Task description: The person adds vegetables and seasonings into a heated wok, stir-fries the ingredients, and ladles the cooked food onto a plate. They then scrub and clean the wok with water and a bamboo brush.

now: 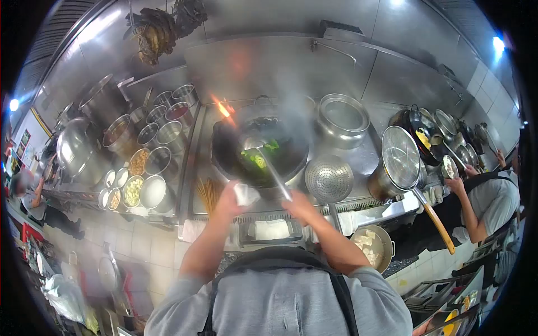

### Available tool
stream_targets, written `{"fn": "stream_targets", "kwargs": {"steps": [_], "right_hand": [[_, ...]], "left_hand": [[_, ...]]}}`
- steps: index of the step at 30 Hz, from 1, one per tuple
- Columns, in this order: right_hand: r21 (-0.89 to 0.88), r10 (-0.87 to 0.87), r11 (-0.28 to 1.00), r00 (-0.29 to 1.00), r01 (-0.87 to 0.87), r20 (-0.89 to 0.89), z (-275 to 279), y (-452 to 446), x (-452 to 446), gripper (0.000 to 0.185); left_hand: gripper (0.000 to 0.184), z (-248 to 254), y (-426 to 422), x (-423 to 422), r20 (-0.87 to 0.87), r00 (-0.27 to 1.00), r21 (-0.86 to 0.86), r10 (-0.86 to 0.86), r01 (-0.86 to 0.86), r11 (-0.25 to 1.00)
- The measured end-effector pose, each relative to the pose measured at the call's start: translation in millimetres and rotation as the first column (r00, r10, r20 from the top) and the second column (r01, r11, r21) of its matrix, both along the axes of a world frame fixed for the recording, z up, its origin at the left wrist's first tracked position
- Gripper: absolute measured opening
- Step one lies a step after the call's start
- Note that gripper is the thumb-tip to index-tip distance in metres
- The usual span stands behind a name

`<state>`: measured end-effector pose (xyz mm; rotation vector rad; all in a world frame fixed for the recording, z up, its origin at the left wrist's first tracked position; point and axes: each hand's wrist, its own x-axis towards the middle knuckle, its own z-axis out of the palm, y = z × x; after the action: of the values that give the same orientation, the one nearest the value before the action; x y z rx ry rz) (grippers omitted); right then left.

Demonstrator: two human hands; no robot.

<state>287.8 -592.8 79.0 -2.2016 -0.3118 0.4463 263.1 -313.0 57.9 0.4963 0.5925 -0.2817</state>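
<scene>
A dark wok (pixel 224 151) sits on the stove, holding bright green vegetables (pixel 258 158); steam rises at its right and a flame shows at its upper left edge. My right hand (pixel 300 207) is closed around the handle of a metal ladle (pixel 274 172), whose bowl lies in the wok over the greens. A folded white cloth (pixel 245 195) is gripped in my left hand (pixel 227 199) at the wok's near left rim.
Left of the wok stand metal containers (pixel 117 134) and bowls of ingredients. A perforated skimmer (pixel 329 178), a lidless pot (pixel 343 117) and a strainer (pixel 400 157) over a pot are at right. Another person (pixel 487 201) works at far right.
</scene>
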Motion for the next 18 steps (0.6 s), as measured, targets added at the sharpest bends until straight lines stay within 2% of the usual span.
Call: {"fn": "stream_targets", "kwargs": {"steps": [1,4,5,6,7,8,9,11,13,14,17,18], "right_hand": [[0.012,0.034,0.999,0.999,-0.034,-0.027,-33,14,18,0.058],[0.131,-0.002,0.991,0.966,-0.033,0.259,-45,13,-5,0.051],[0.132,0.026,0.991,1.000,-0.024,-0.011,0,0,-25,0.047],[0.128,0.050,0.992,0.958,-0.014,-0.283,63,-19,-52,0.044],[0.185,0.088,0.982,0.937,-0.026,-0.337,78,-42,-68,0.040],[0.246,0.128,0.969,0.918,-0.034,-0.376,89,-65,-79,0.036],[0.212,0.139,0.976,0.907,-0.056,-0.398,113,-83,-89,0.029],[0.163,0.136,0.984,0.889,-0.071,-0.438,126,-92,-96,0.022],[0.118,0.101,0.992,0.883,-0.053,-0.459,129,-91,-94,0.020],[0.130,0.116,0.989,0.889,-0.064,-0.442,115,-86,-84,0.022],[0.098,0.096,0.993,0.954,-0.071,-0.285,79,-58,-49,0.025],[0.099,0.090,0.993,0.964,-0.067,-0.250,74,-53,-44,0.025]], "left_hand": [[0.026,16,-18,7,-0.039,0.999,-0.001,-0.016,0.016,1.000],[0.018,4,-41,36,-0.090,0.988,0.145,0.128,-0.114,0.983],[0.015,-5,-41,38,-0.097,0.987,0.167,0.130,-0.112,0.979],[0.013,-17,-42,39,-0.107,0.985,0.187,0.131,-0.110,0.976],[0.011,-19,-42,43,-0.106,0.986,0.210,0.131,-0.106,0.972],[0.009,-17,-44,36,-0.028,0.998,0.183,0.060,-0.054,0.982],[0.007,13,-59,14,0.040,0.996,0.087,0.085,-0.088,0.992],[0.006,57,-68,-16,-0.005,0.997,0.141,0.073,-0.072,0.987],[0.007,48,-66,-11,-0.085,0.989,0.235,0.125,-0.102,0.967],[0.010,16,-56,2,-0.065,0.988,0.246,0.140,-0.120,0.962],[0.014,-6,-62,-15,-0.008,0.993,0.245,0.117,-0.111,0.963],[0.017,-8,-68,-44,0.104,0.992,0.256,0.068,-0.093,0.962]]}}
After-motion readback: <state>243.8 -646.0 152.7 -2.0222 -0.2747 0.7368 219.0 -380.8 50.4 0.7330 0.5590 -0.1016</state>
